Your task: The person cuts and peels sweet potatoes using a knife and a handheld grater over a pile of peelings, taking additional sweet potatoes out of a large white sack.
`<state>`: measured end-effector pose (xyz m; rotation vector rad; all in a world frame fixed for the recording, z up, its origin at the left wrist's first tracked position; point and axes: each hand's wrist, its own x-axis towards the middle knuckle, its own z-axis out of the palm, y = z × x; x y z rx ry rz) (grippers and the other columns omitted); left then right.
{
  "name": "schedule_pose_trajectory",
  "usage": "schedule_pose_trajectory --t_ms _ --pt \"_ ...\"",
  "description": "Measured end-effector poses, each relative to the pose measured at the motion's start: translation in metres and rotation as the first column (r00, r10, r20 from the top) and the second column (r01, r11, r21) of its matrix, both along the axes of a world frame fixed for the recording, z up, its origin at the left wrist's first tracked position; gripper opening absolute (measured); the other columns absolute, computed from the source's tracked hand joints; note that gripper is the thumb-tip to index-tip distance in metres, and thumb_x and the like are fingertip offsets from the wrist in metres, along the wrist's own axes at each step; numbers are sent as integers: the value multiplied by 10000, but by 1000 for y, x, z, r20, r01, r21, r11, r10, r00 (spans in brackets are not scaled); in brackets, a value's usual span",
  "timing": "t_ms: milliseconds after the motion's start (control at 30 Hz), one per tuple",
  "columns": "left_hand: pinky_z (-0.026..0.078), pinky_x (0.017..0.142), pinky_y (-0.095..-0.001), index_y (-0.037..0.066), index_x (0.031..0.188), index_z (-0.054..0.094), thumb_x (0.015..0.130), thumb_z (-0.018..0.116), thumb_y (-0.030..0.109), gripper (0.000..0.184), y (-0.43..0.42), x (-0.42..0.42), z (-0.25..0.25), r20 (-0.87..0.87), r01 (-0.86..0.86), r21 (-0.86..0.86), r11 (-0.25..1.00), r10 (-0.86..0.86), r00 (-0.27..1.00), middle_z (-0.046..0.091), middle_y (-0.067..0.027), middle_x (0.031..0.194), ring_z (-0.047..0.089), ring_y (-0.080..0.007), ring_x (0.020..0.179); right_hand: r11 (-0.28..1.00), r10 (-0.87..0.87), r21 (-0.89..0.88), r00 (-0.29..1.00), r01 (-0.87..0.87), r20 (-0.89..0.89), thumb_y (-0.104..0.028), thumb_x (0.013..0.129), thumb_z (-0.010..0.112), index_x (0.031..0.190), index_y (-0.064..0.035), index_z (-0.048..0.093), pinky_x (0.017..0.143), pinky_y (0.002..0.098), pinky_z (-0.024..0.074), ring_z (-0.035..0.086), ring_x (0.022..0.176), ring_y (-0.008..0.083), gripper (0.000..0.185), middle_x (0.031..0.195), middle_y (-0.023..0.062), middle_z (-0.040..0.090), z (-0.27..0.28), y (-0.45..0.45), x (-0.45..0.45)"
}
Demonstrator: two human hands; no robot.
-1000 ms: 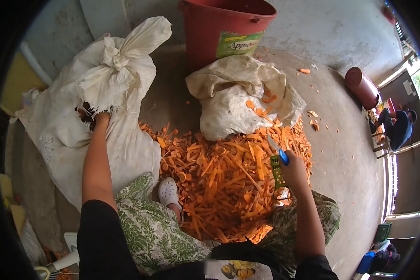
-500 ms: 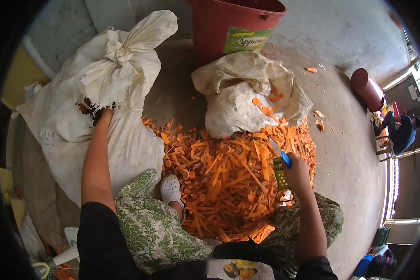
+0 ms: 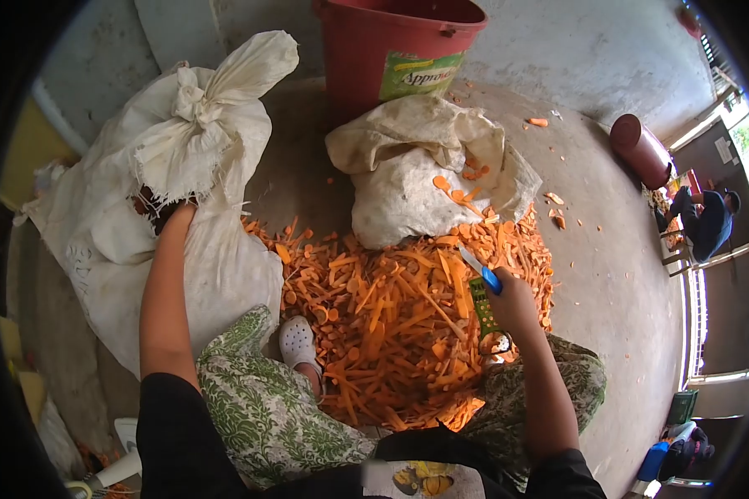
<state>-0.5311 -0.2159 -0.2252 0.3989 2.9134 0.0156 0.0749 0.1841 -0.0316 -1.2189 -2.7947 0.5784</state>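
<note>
My left hand (image 3: 183, 218) reaches into a frayed opening in a knotted white woven sack (image 3: 116, 249). Its fingers are hidden inside, among dark contents I cannot make out. Closed around the blue handle of a small knife (image 3: 482, 271), my right hand (image 3: 516, 303) is over the right side of a heap of orange carrot peels and slices (image 3: 391, 333). The blade points up and to the left. Just below that hand is a green strip with holes (image 3: 481, 308); whether the hand holds it too, I cannot tell.
Behind the heap lies a crumpled off-white sack (image 3: 408, 195), with a red bin (image 3: 391, 50) beyond it. A light clog (image 3: 298, 341) stands left of the peels. At far right are a maroon container (image 3: 641, 150) and a seated person (image 3: 711, 224). Carrot scraps dot the floor.
The whole view has shifted slightly, so things appear further left. My left hand remains in the sack opening, and my right hand keeps its hold on the knife.
</note>
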Motion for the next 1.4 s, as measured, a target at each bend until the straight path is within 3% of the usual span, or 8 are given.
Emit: schedule_pose_trajectory --t_ms 133,167,233,467,667,800,1133,1400 --pt "187 1041 -440 123 1323 327 879 229 469 571 8 29 23 -71 140 74 987 -135 988 347 -92 1362 312 -270 1247 1000 -8 11 1000 8 -19 -157 756 590 855 -50 530 590 456 430 565 670 381 157 680 191 576 4 1 2" --pt "297 974 -381 66 1276 377 840 393 286 488 15 47 29 142 -156 661 734 81 987 422 -105 1288 398 -261 1165 1000 -8 8 1000 8 -24 -157 756 590 855 -50 530 590 456 430 565 670 381 157 680 191 576 5 0 5" --pt "453 834 -313 13 1163 474 789 585 67 394 2 59 41 498 -508 838 -200 -99 861 537 -92 1120 525 -201 1002 1000 -21 -11 999 20 -43 -156 755 589 873 -54 538 593 455 432 564 666 382 164 680 190 577 10 0 8" --pt "446 884 -376 54 1139 459 769 600 20 397 5 169 195 118 -248 816 -522 -270 956 523 -87 1080 503 -215 1039 998 -54 -41 994 50 -94 -149 756 582 862 -53 554 591 450 431 561 660 382 146 667 198 570 23 1 20" --pt "328 1004 -453 61 1308 294 813 597 177 592 70 305 280 218 -550 756 -355 -656 723 415 -109 1252 364 -280 1220 997 -58 -53 977 48 -204 -161 772 578 830 -44 560 576 439 420 556 641 381 132 650 199 560 44 -9 30" --pt "261 957 -586 1 1203 360 838 436 516 636 135 403 295 424 -933 296 -207 -846 322 447 -166 1181 400 -326 1146 995 -40 -96 965 15 -258 -194 786 575 857 -50 563 595 428 427 566 666 370 162 676 195 571 52 -19 34" --pt "235 960 -643 77 1151 404 895 323 407 425 215 536 258 641 -981 174 -85 -747 178 422 -165 1182 390 -330 1159 882 -149 -471 928 -33 -343 -223 832 553 920 -3 600 535 322 391 508 569 153 241 616 73 539 11 -34 36" --pt "486 834 -476 -31 1165 396 895 367 299 427 223 535 223 740 -935 303 184 -663 109 511 -184 1107 541 -297 1006 732 -452 -671 820 116 -352 -226 818 558 751 17 538 523 305 364 426 544 128 253 597 36 484 23 -18 46"
